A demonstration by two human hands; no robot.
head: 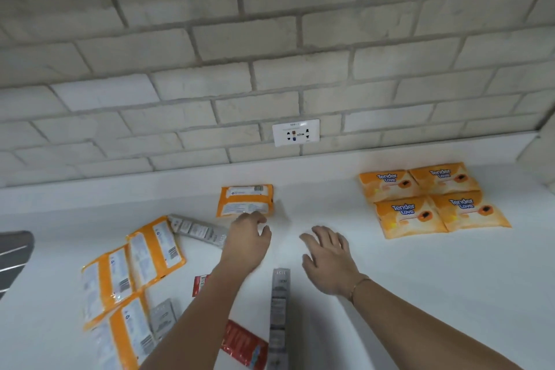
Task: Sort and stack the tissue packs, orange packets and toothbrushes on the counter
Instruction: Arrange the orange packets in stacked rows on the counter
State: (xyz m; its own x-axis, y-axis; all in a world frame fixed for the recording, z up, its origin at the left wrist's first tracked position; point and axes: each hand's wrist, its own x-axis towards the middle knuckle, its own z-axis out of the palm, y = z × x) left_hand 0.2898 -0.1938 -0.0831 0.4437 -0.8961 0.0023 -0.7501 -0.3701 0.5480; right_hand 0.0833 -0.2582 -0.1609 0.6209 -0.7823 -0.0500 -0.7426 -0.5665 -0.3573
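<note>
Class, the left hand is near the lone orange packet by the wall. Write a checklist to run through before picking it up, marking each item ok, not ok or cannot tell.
1. The left hand is free: ok, it holds nothing.
2. The left hand touches the lone orange packet: cannot tell; fingertips reach its near edge.
3. That packet lies front up like the four sorted packets: not ok, barcode side up.
4. The right hand is free: ok, open, holding nothing.
5. The toothbrush packs are gathered: not ok, they lie apart at different angles.
</note>
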